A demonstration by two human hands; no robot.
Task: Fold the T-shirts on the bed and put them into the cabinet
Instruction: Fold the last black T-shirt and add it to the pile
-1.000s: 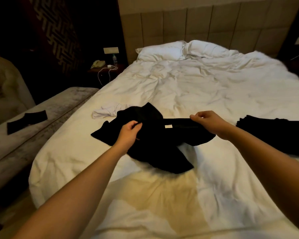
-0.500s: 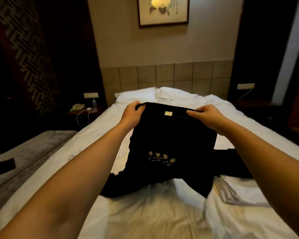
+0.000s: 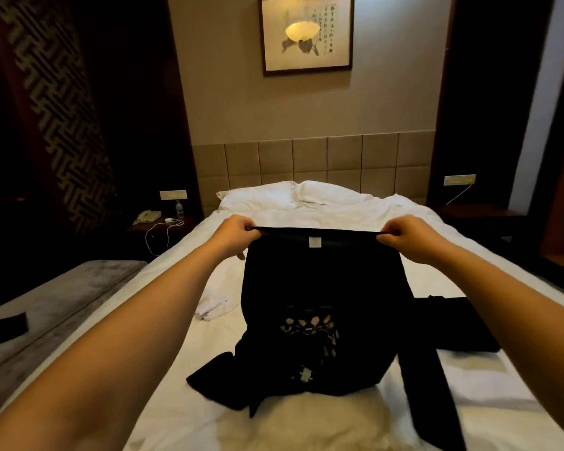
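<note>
I hold a black T-shirt (image 3: 319,288) up over the white bed (image 3: 323,418), stretched by its top edge with a small white label in the middle. My left hand (image 3: 235,234) pinches the left corner and my right hand (image 3: 407,234) pinches the right corner. The shirt's lower part, with a pale printed pattern, drapes onto the bed, its sleeves trailing left and right. A second black garment (image 3: 463,323) lies flat on the bed at the right, behind my right forearm. A crumpled white garment (image 3: 214,304) lies to the left of the held shirt.
White pillows (image 3: 274,196) sit at the padded headboard. A grey bench (image 3: 46,304) with a dark cloth (image 3: 4,325) runs along the bed's left side. A nightstand (image 3: 158,222) holds a phone, a bottle and a white cable. A second nightstand (image 3: 479,213) stands at the right.
Both hands lifted the black T-shirt off the bed and spread apart, pulling its top edge taut. My view tilted up from the mattress to the headboard and picture.
</note>
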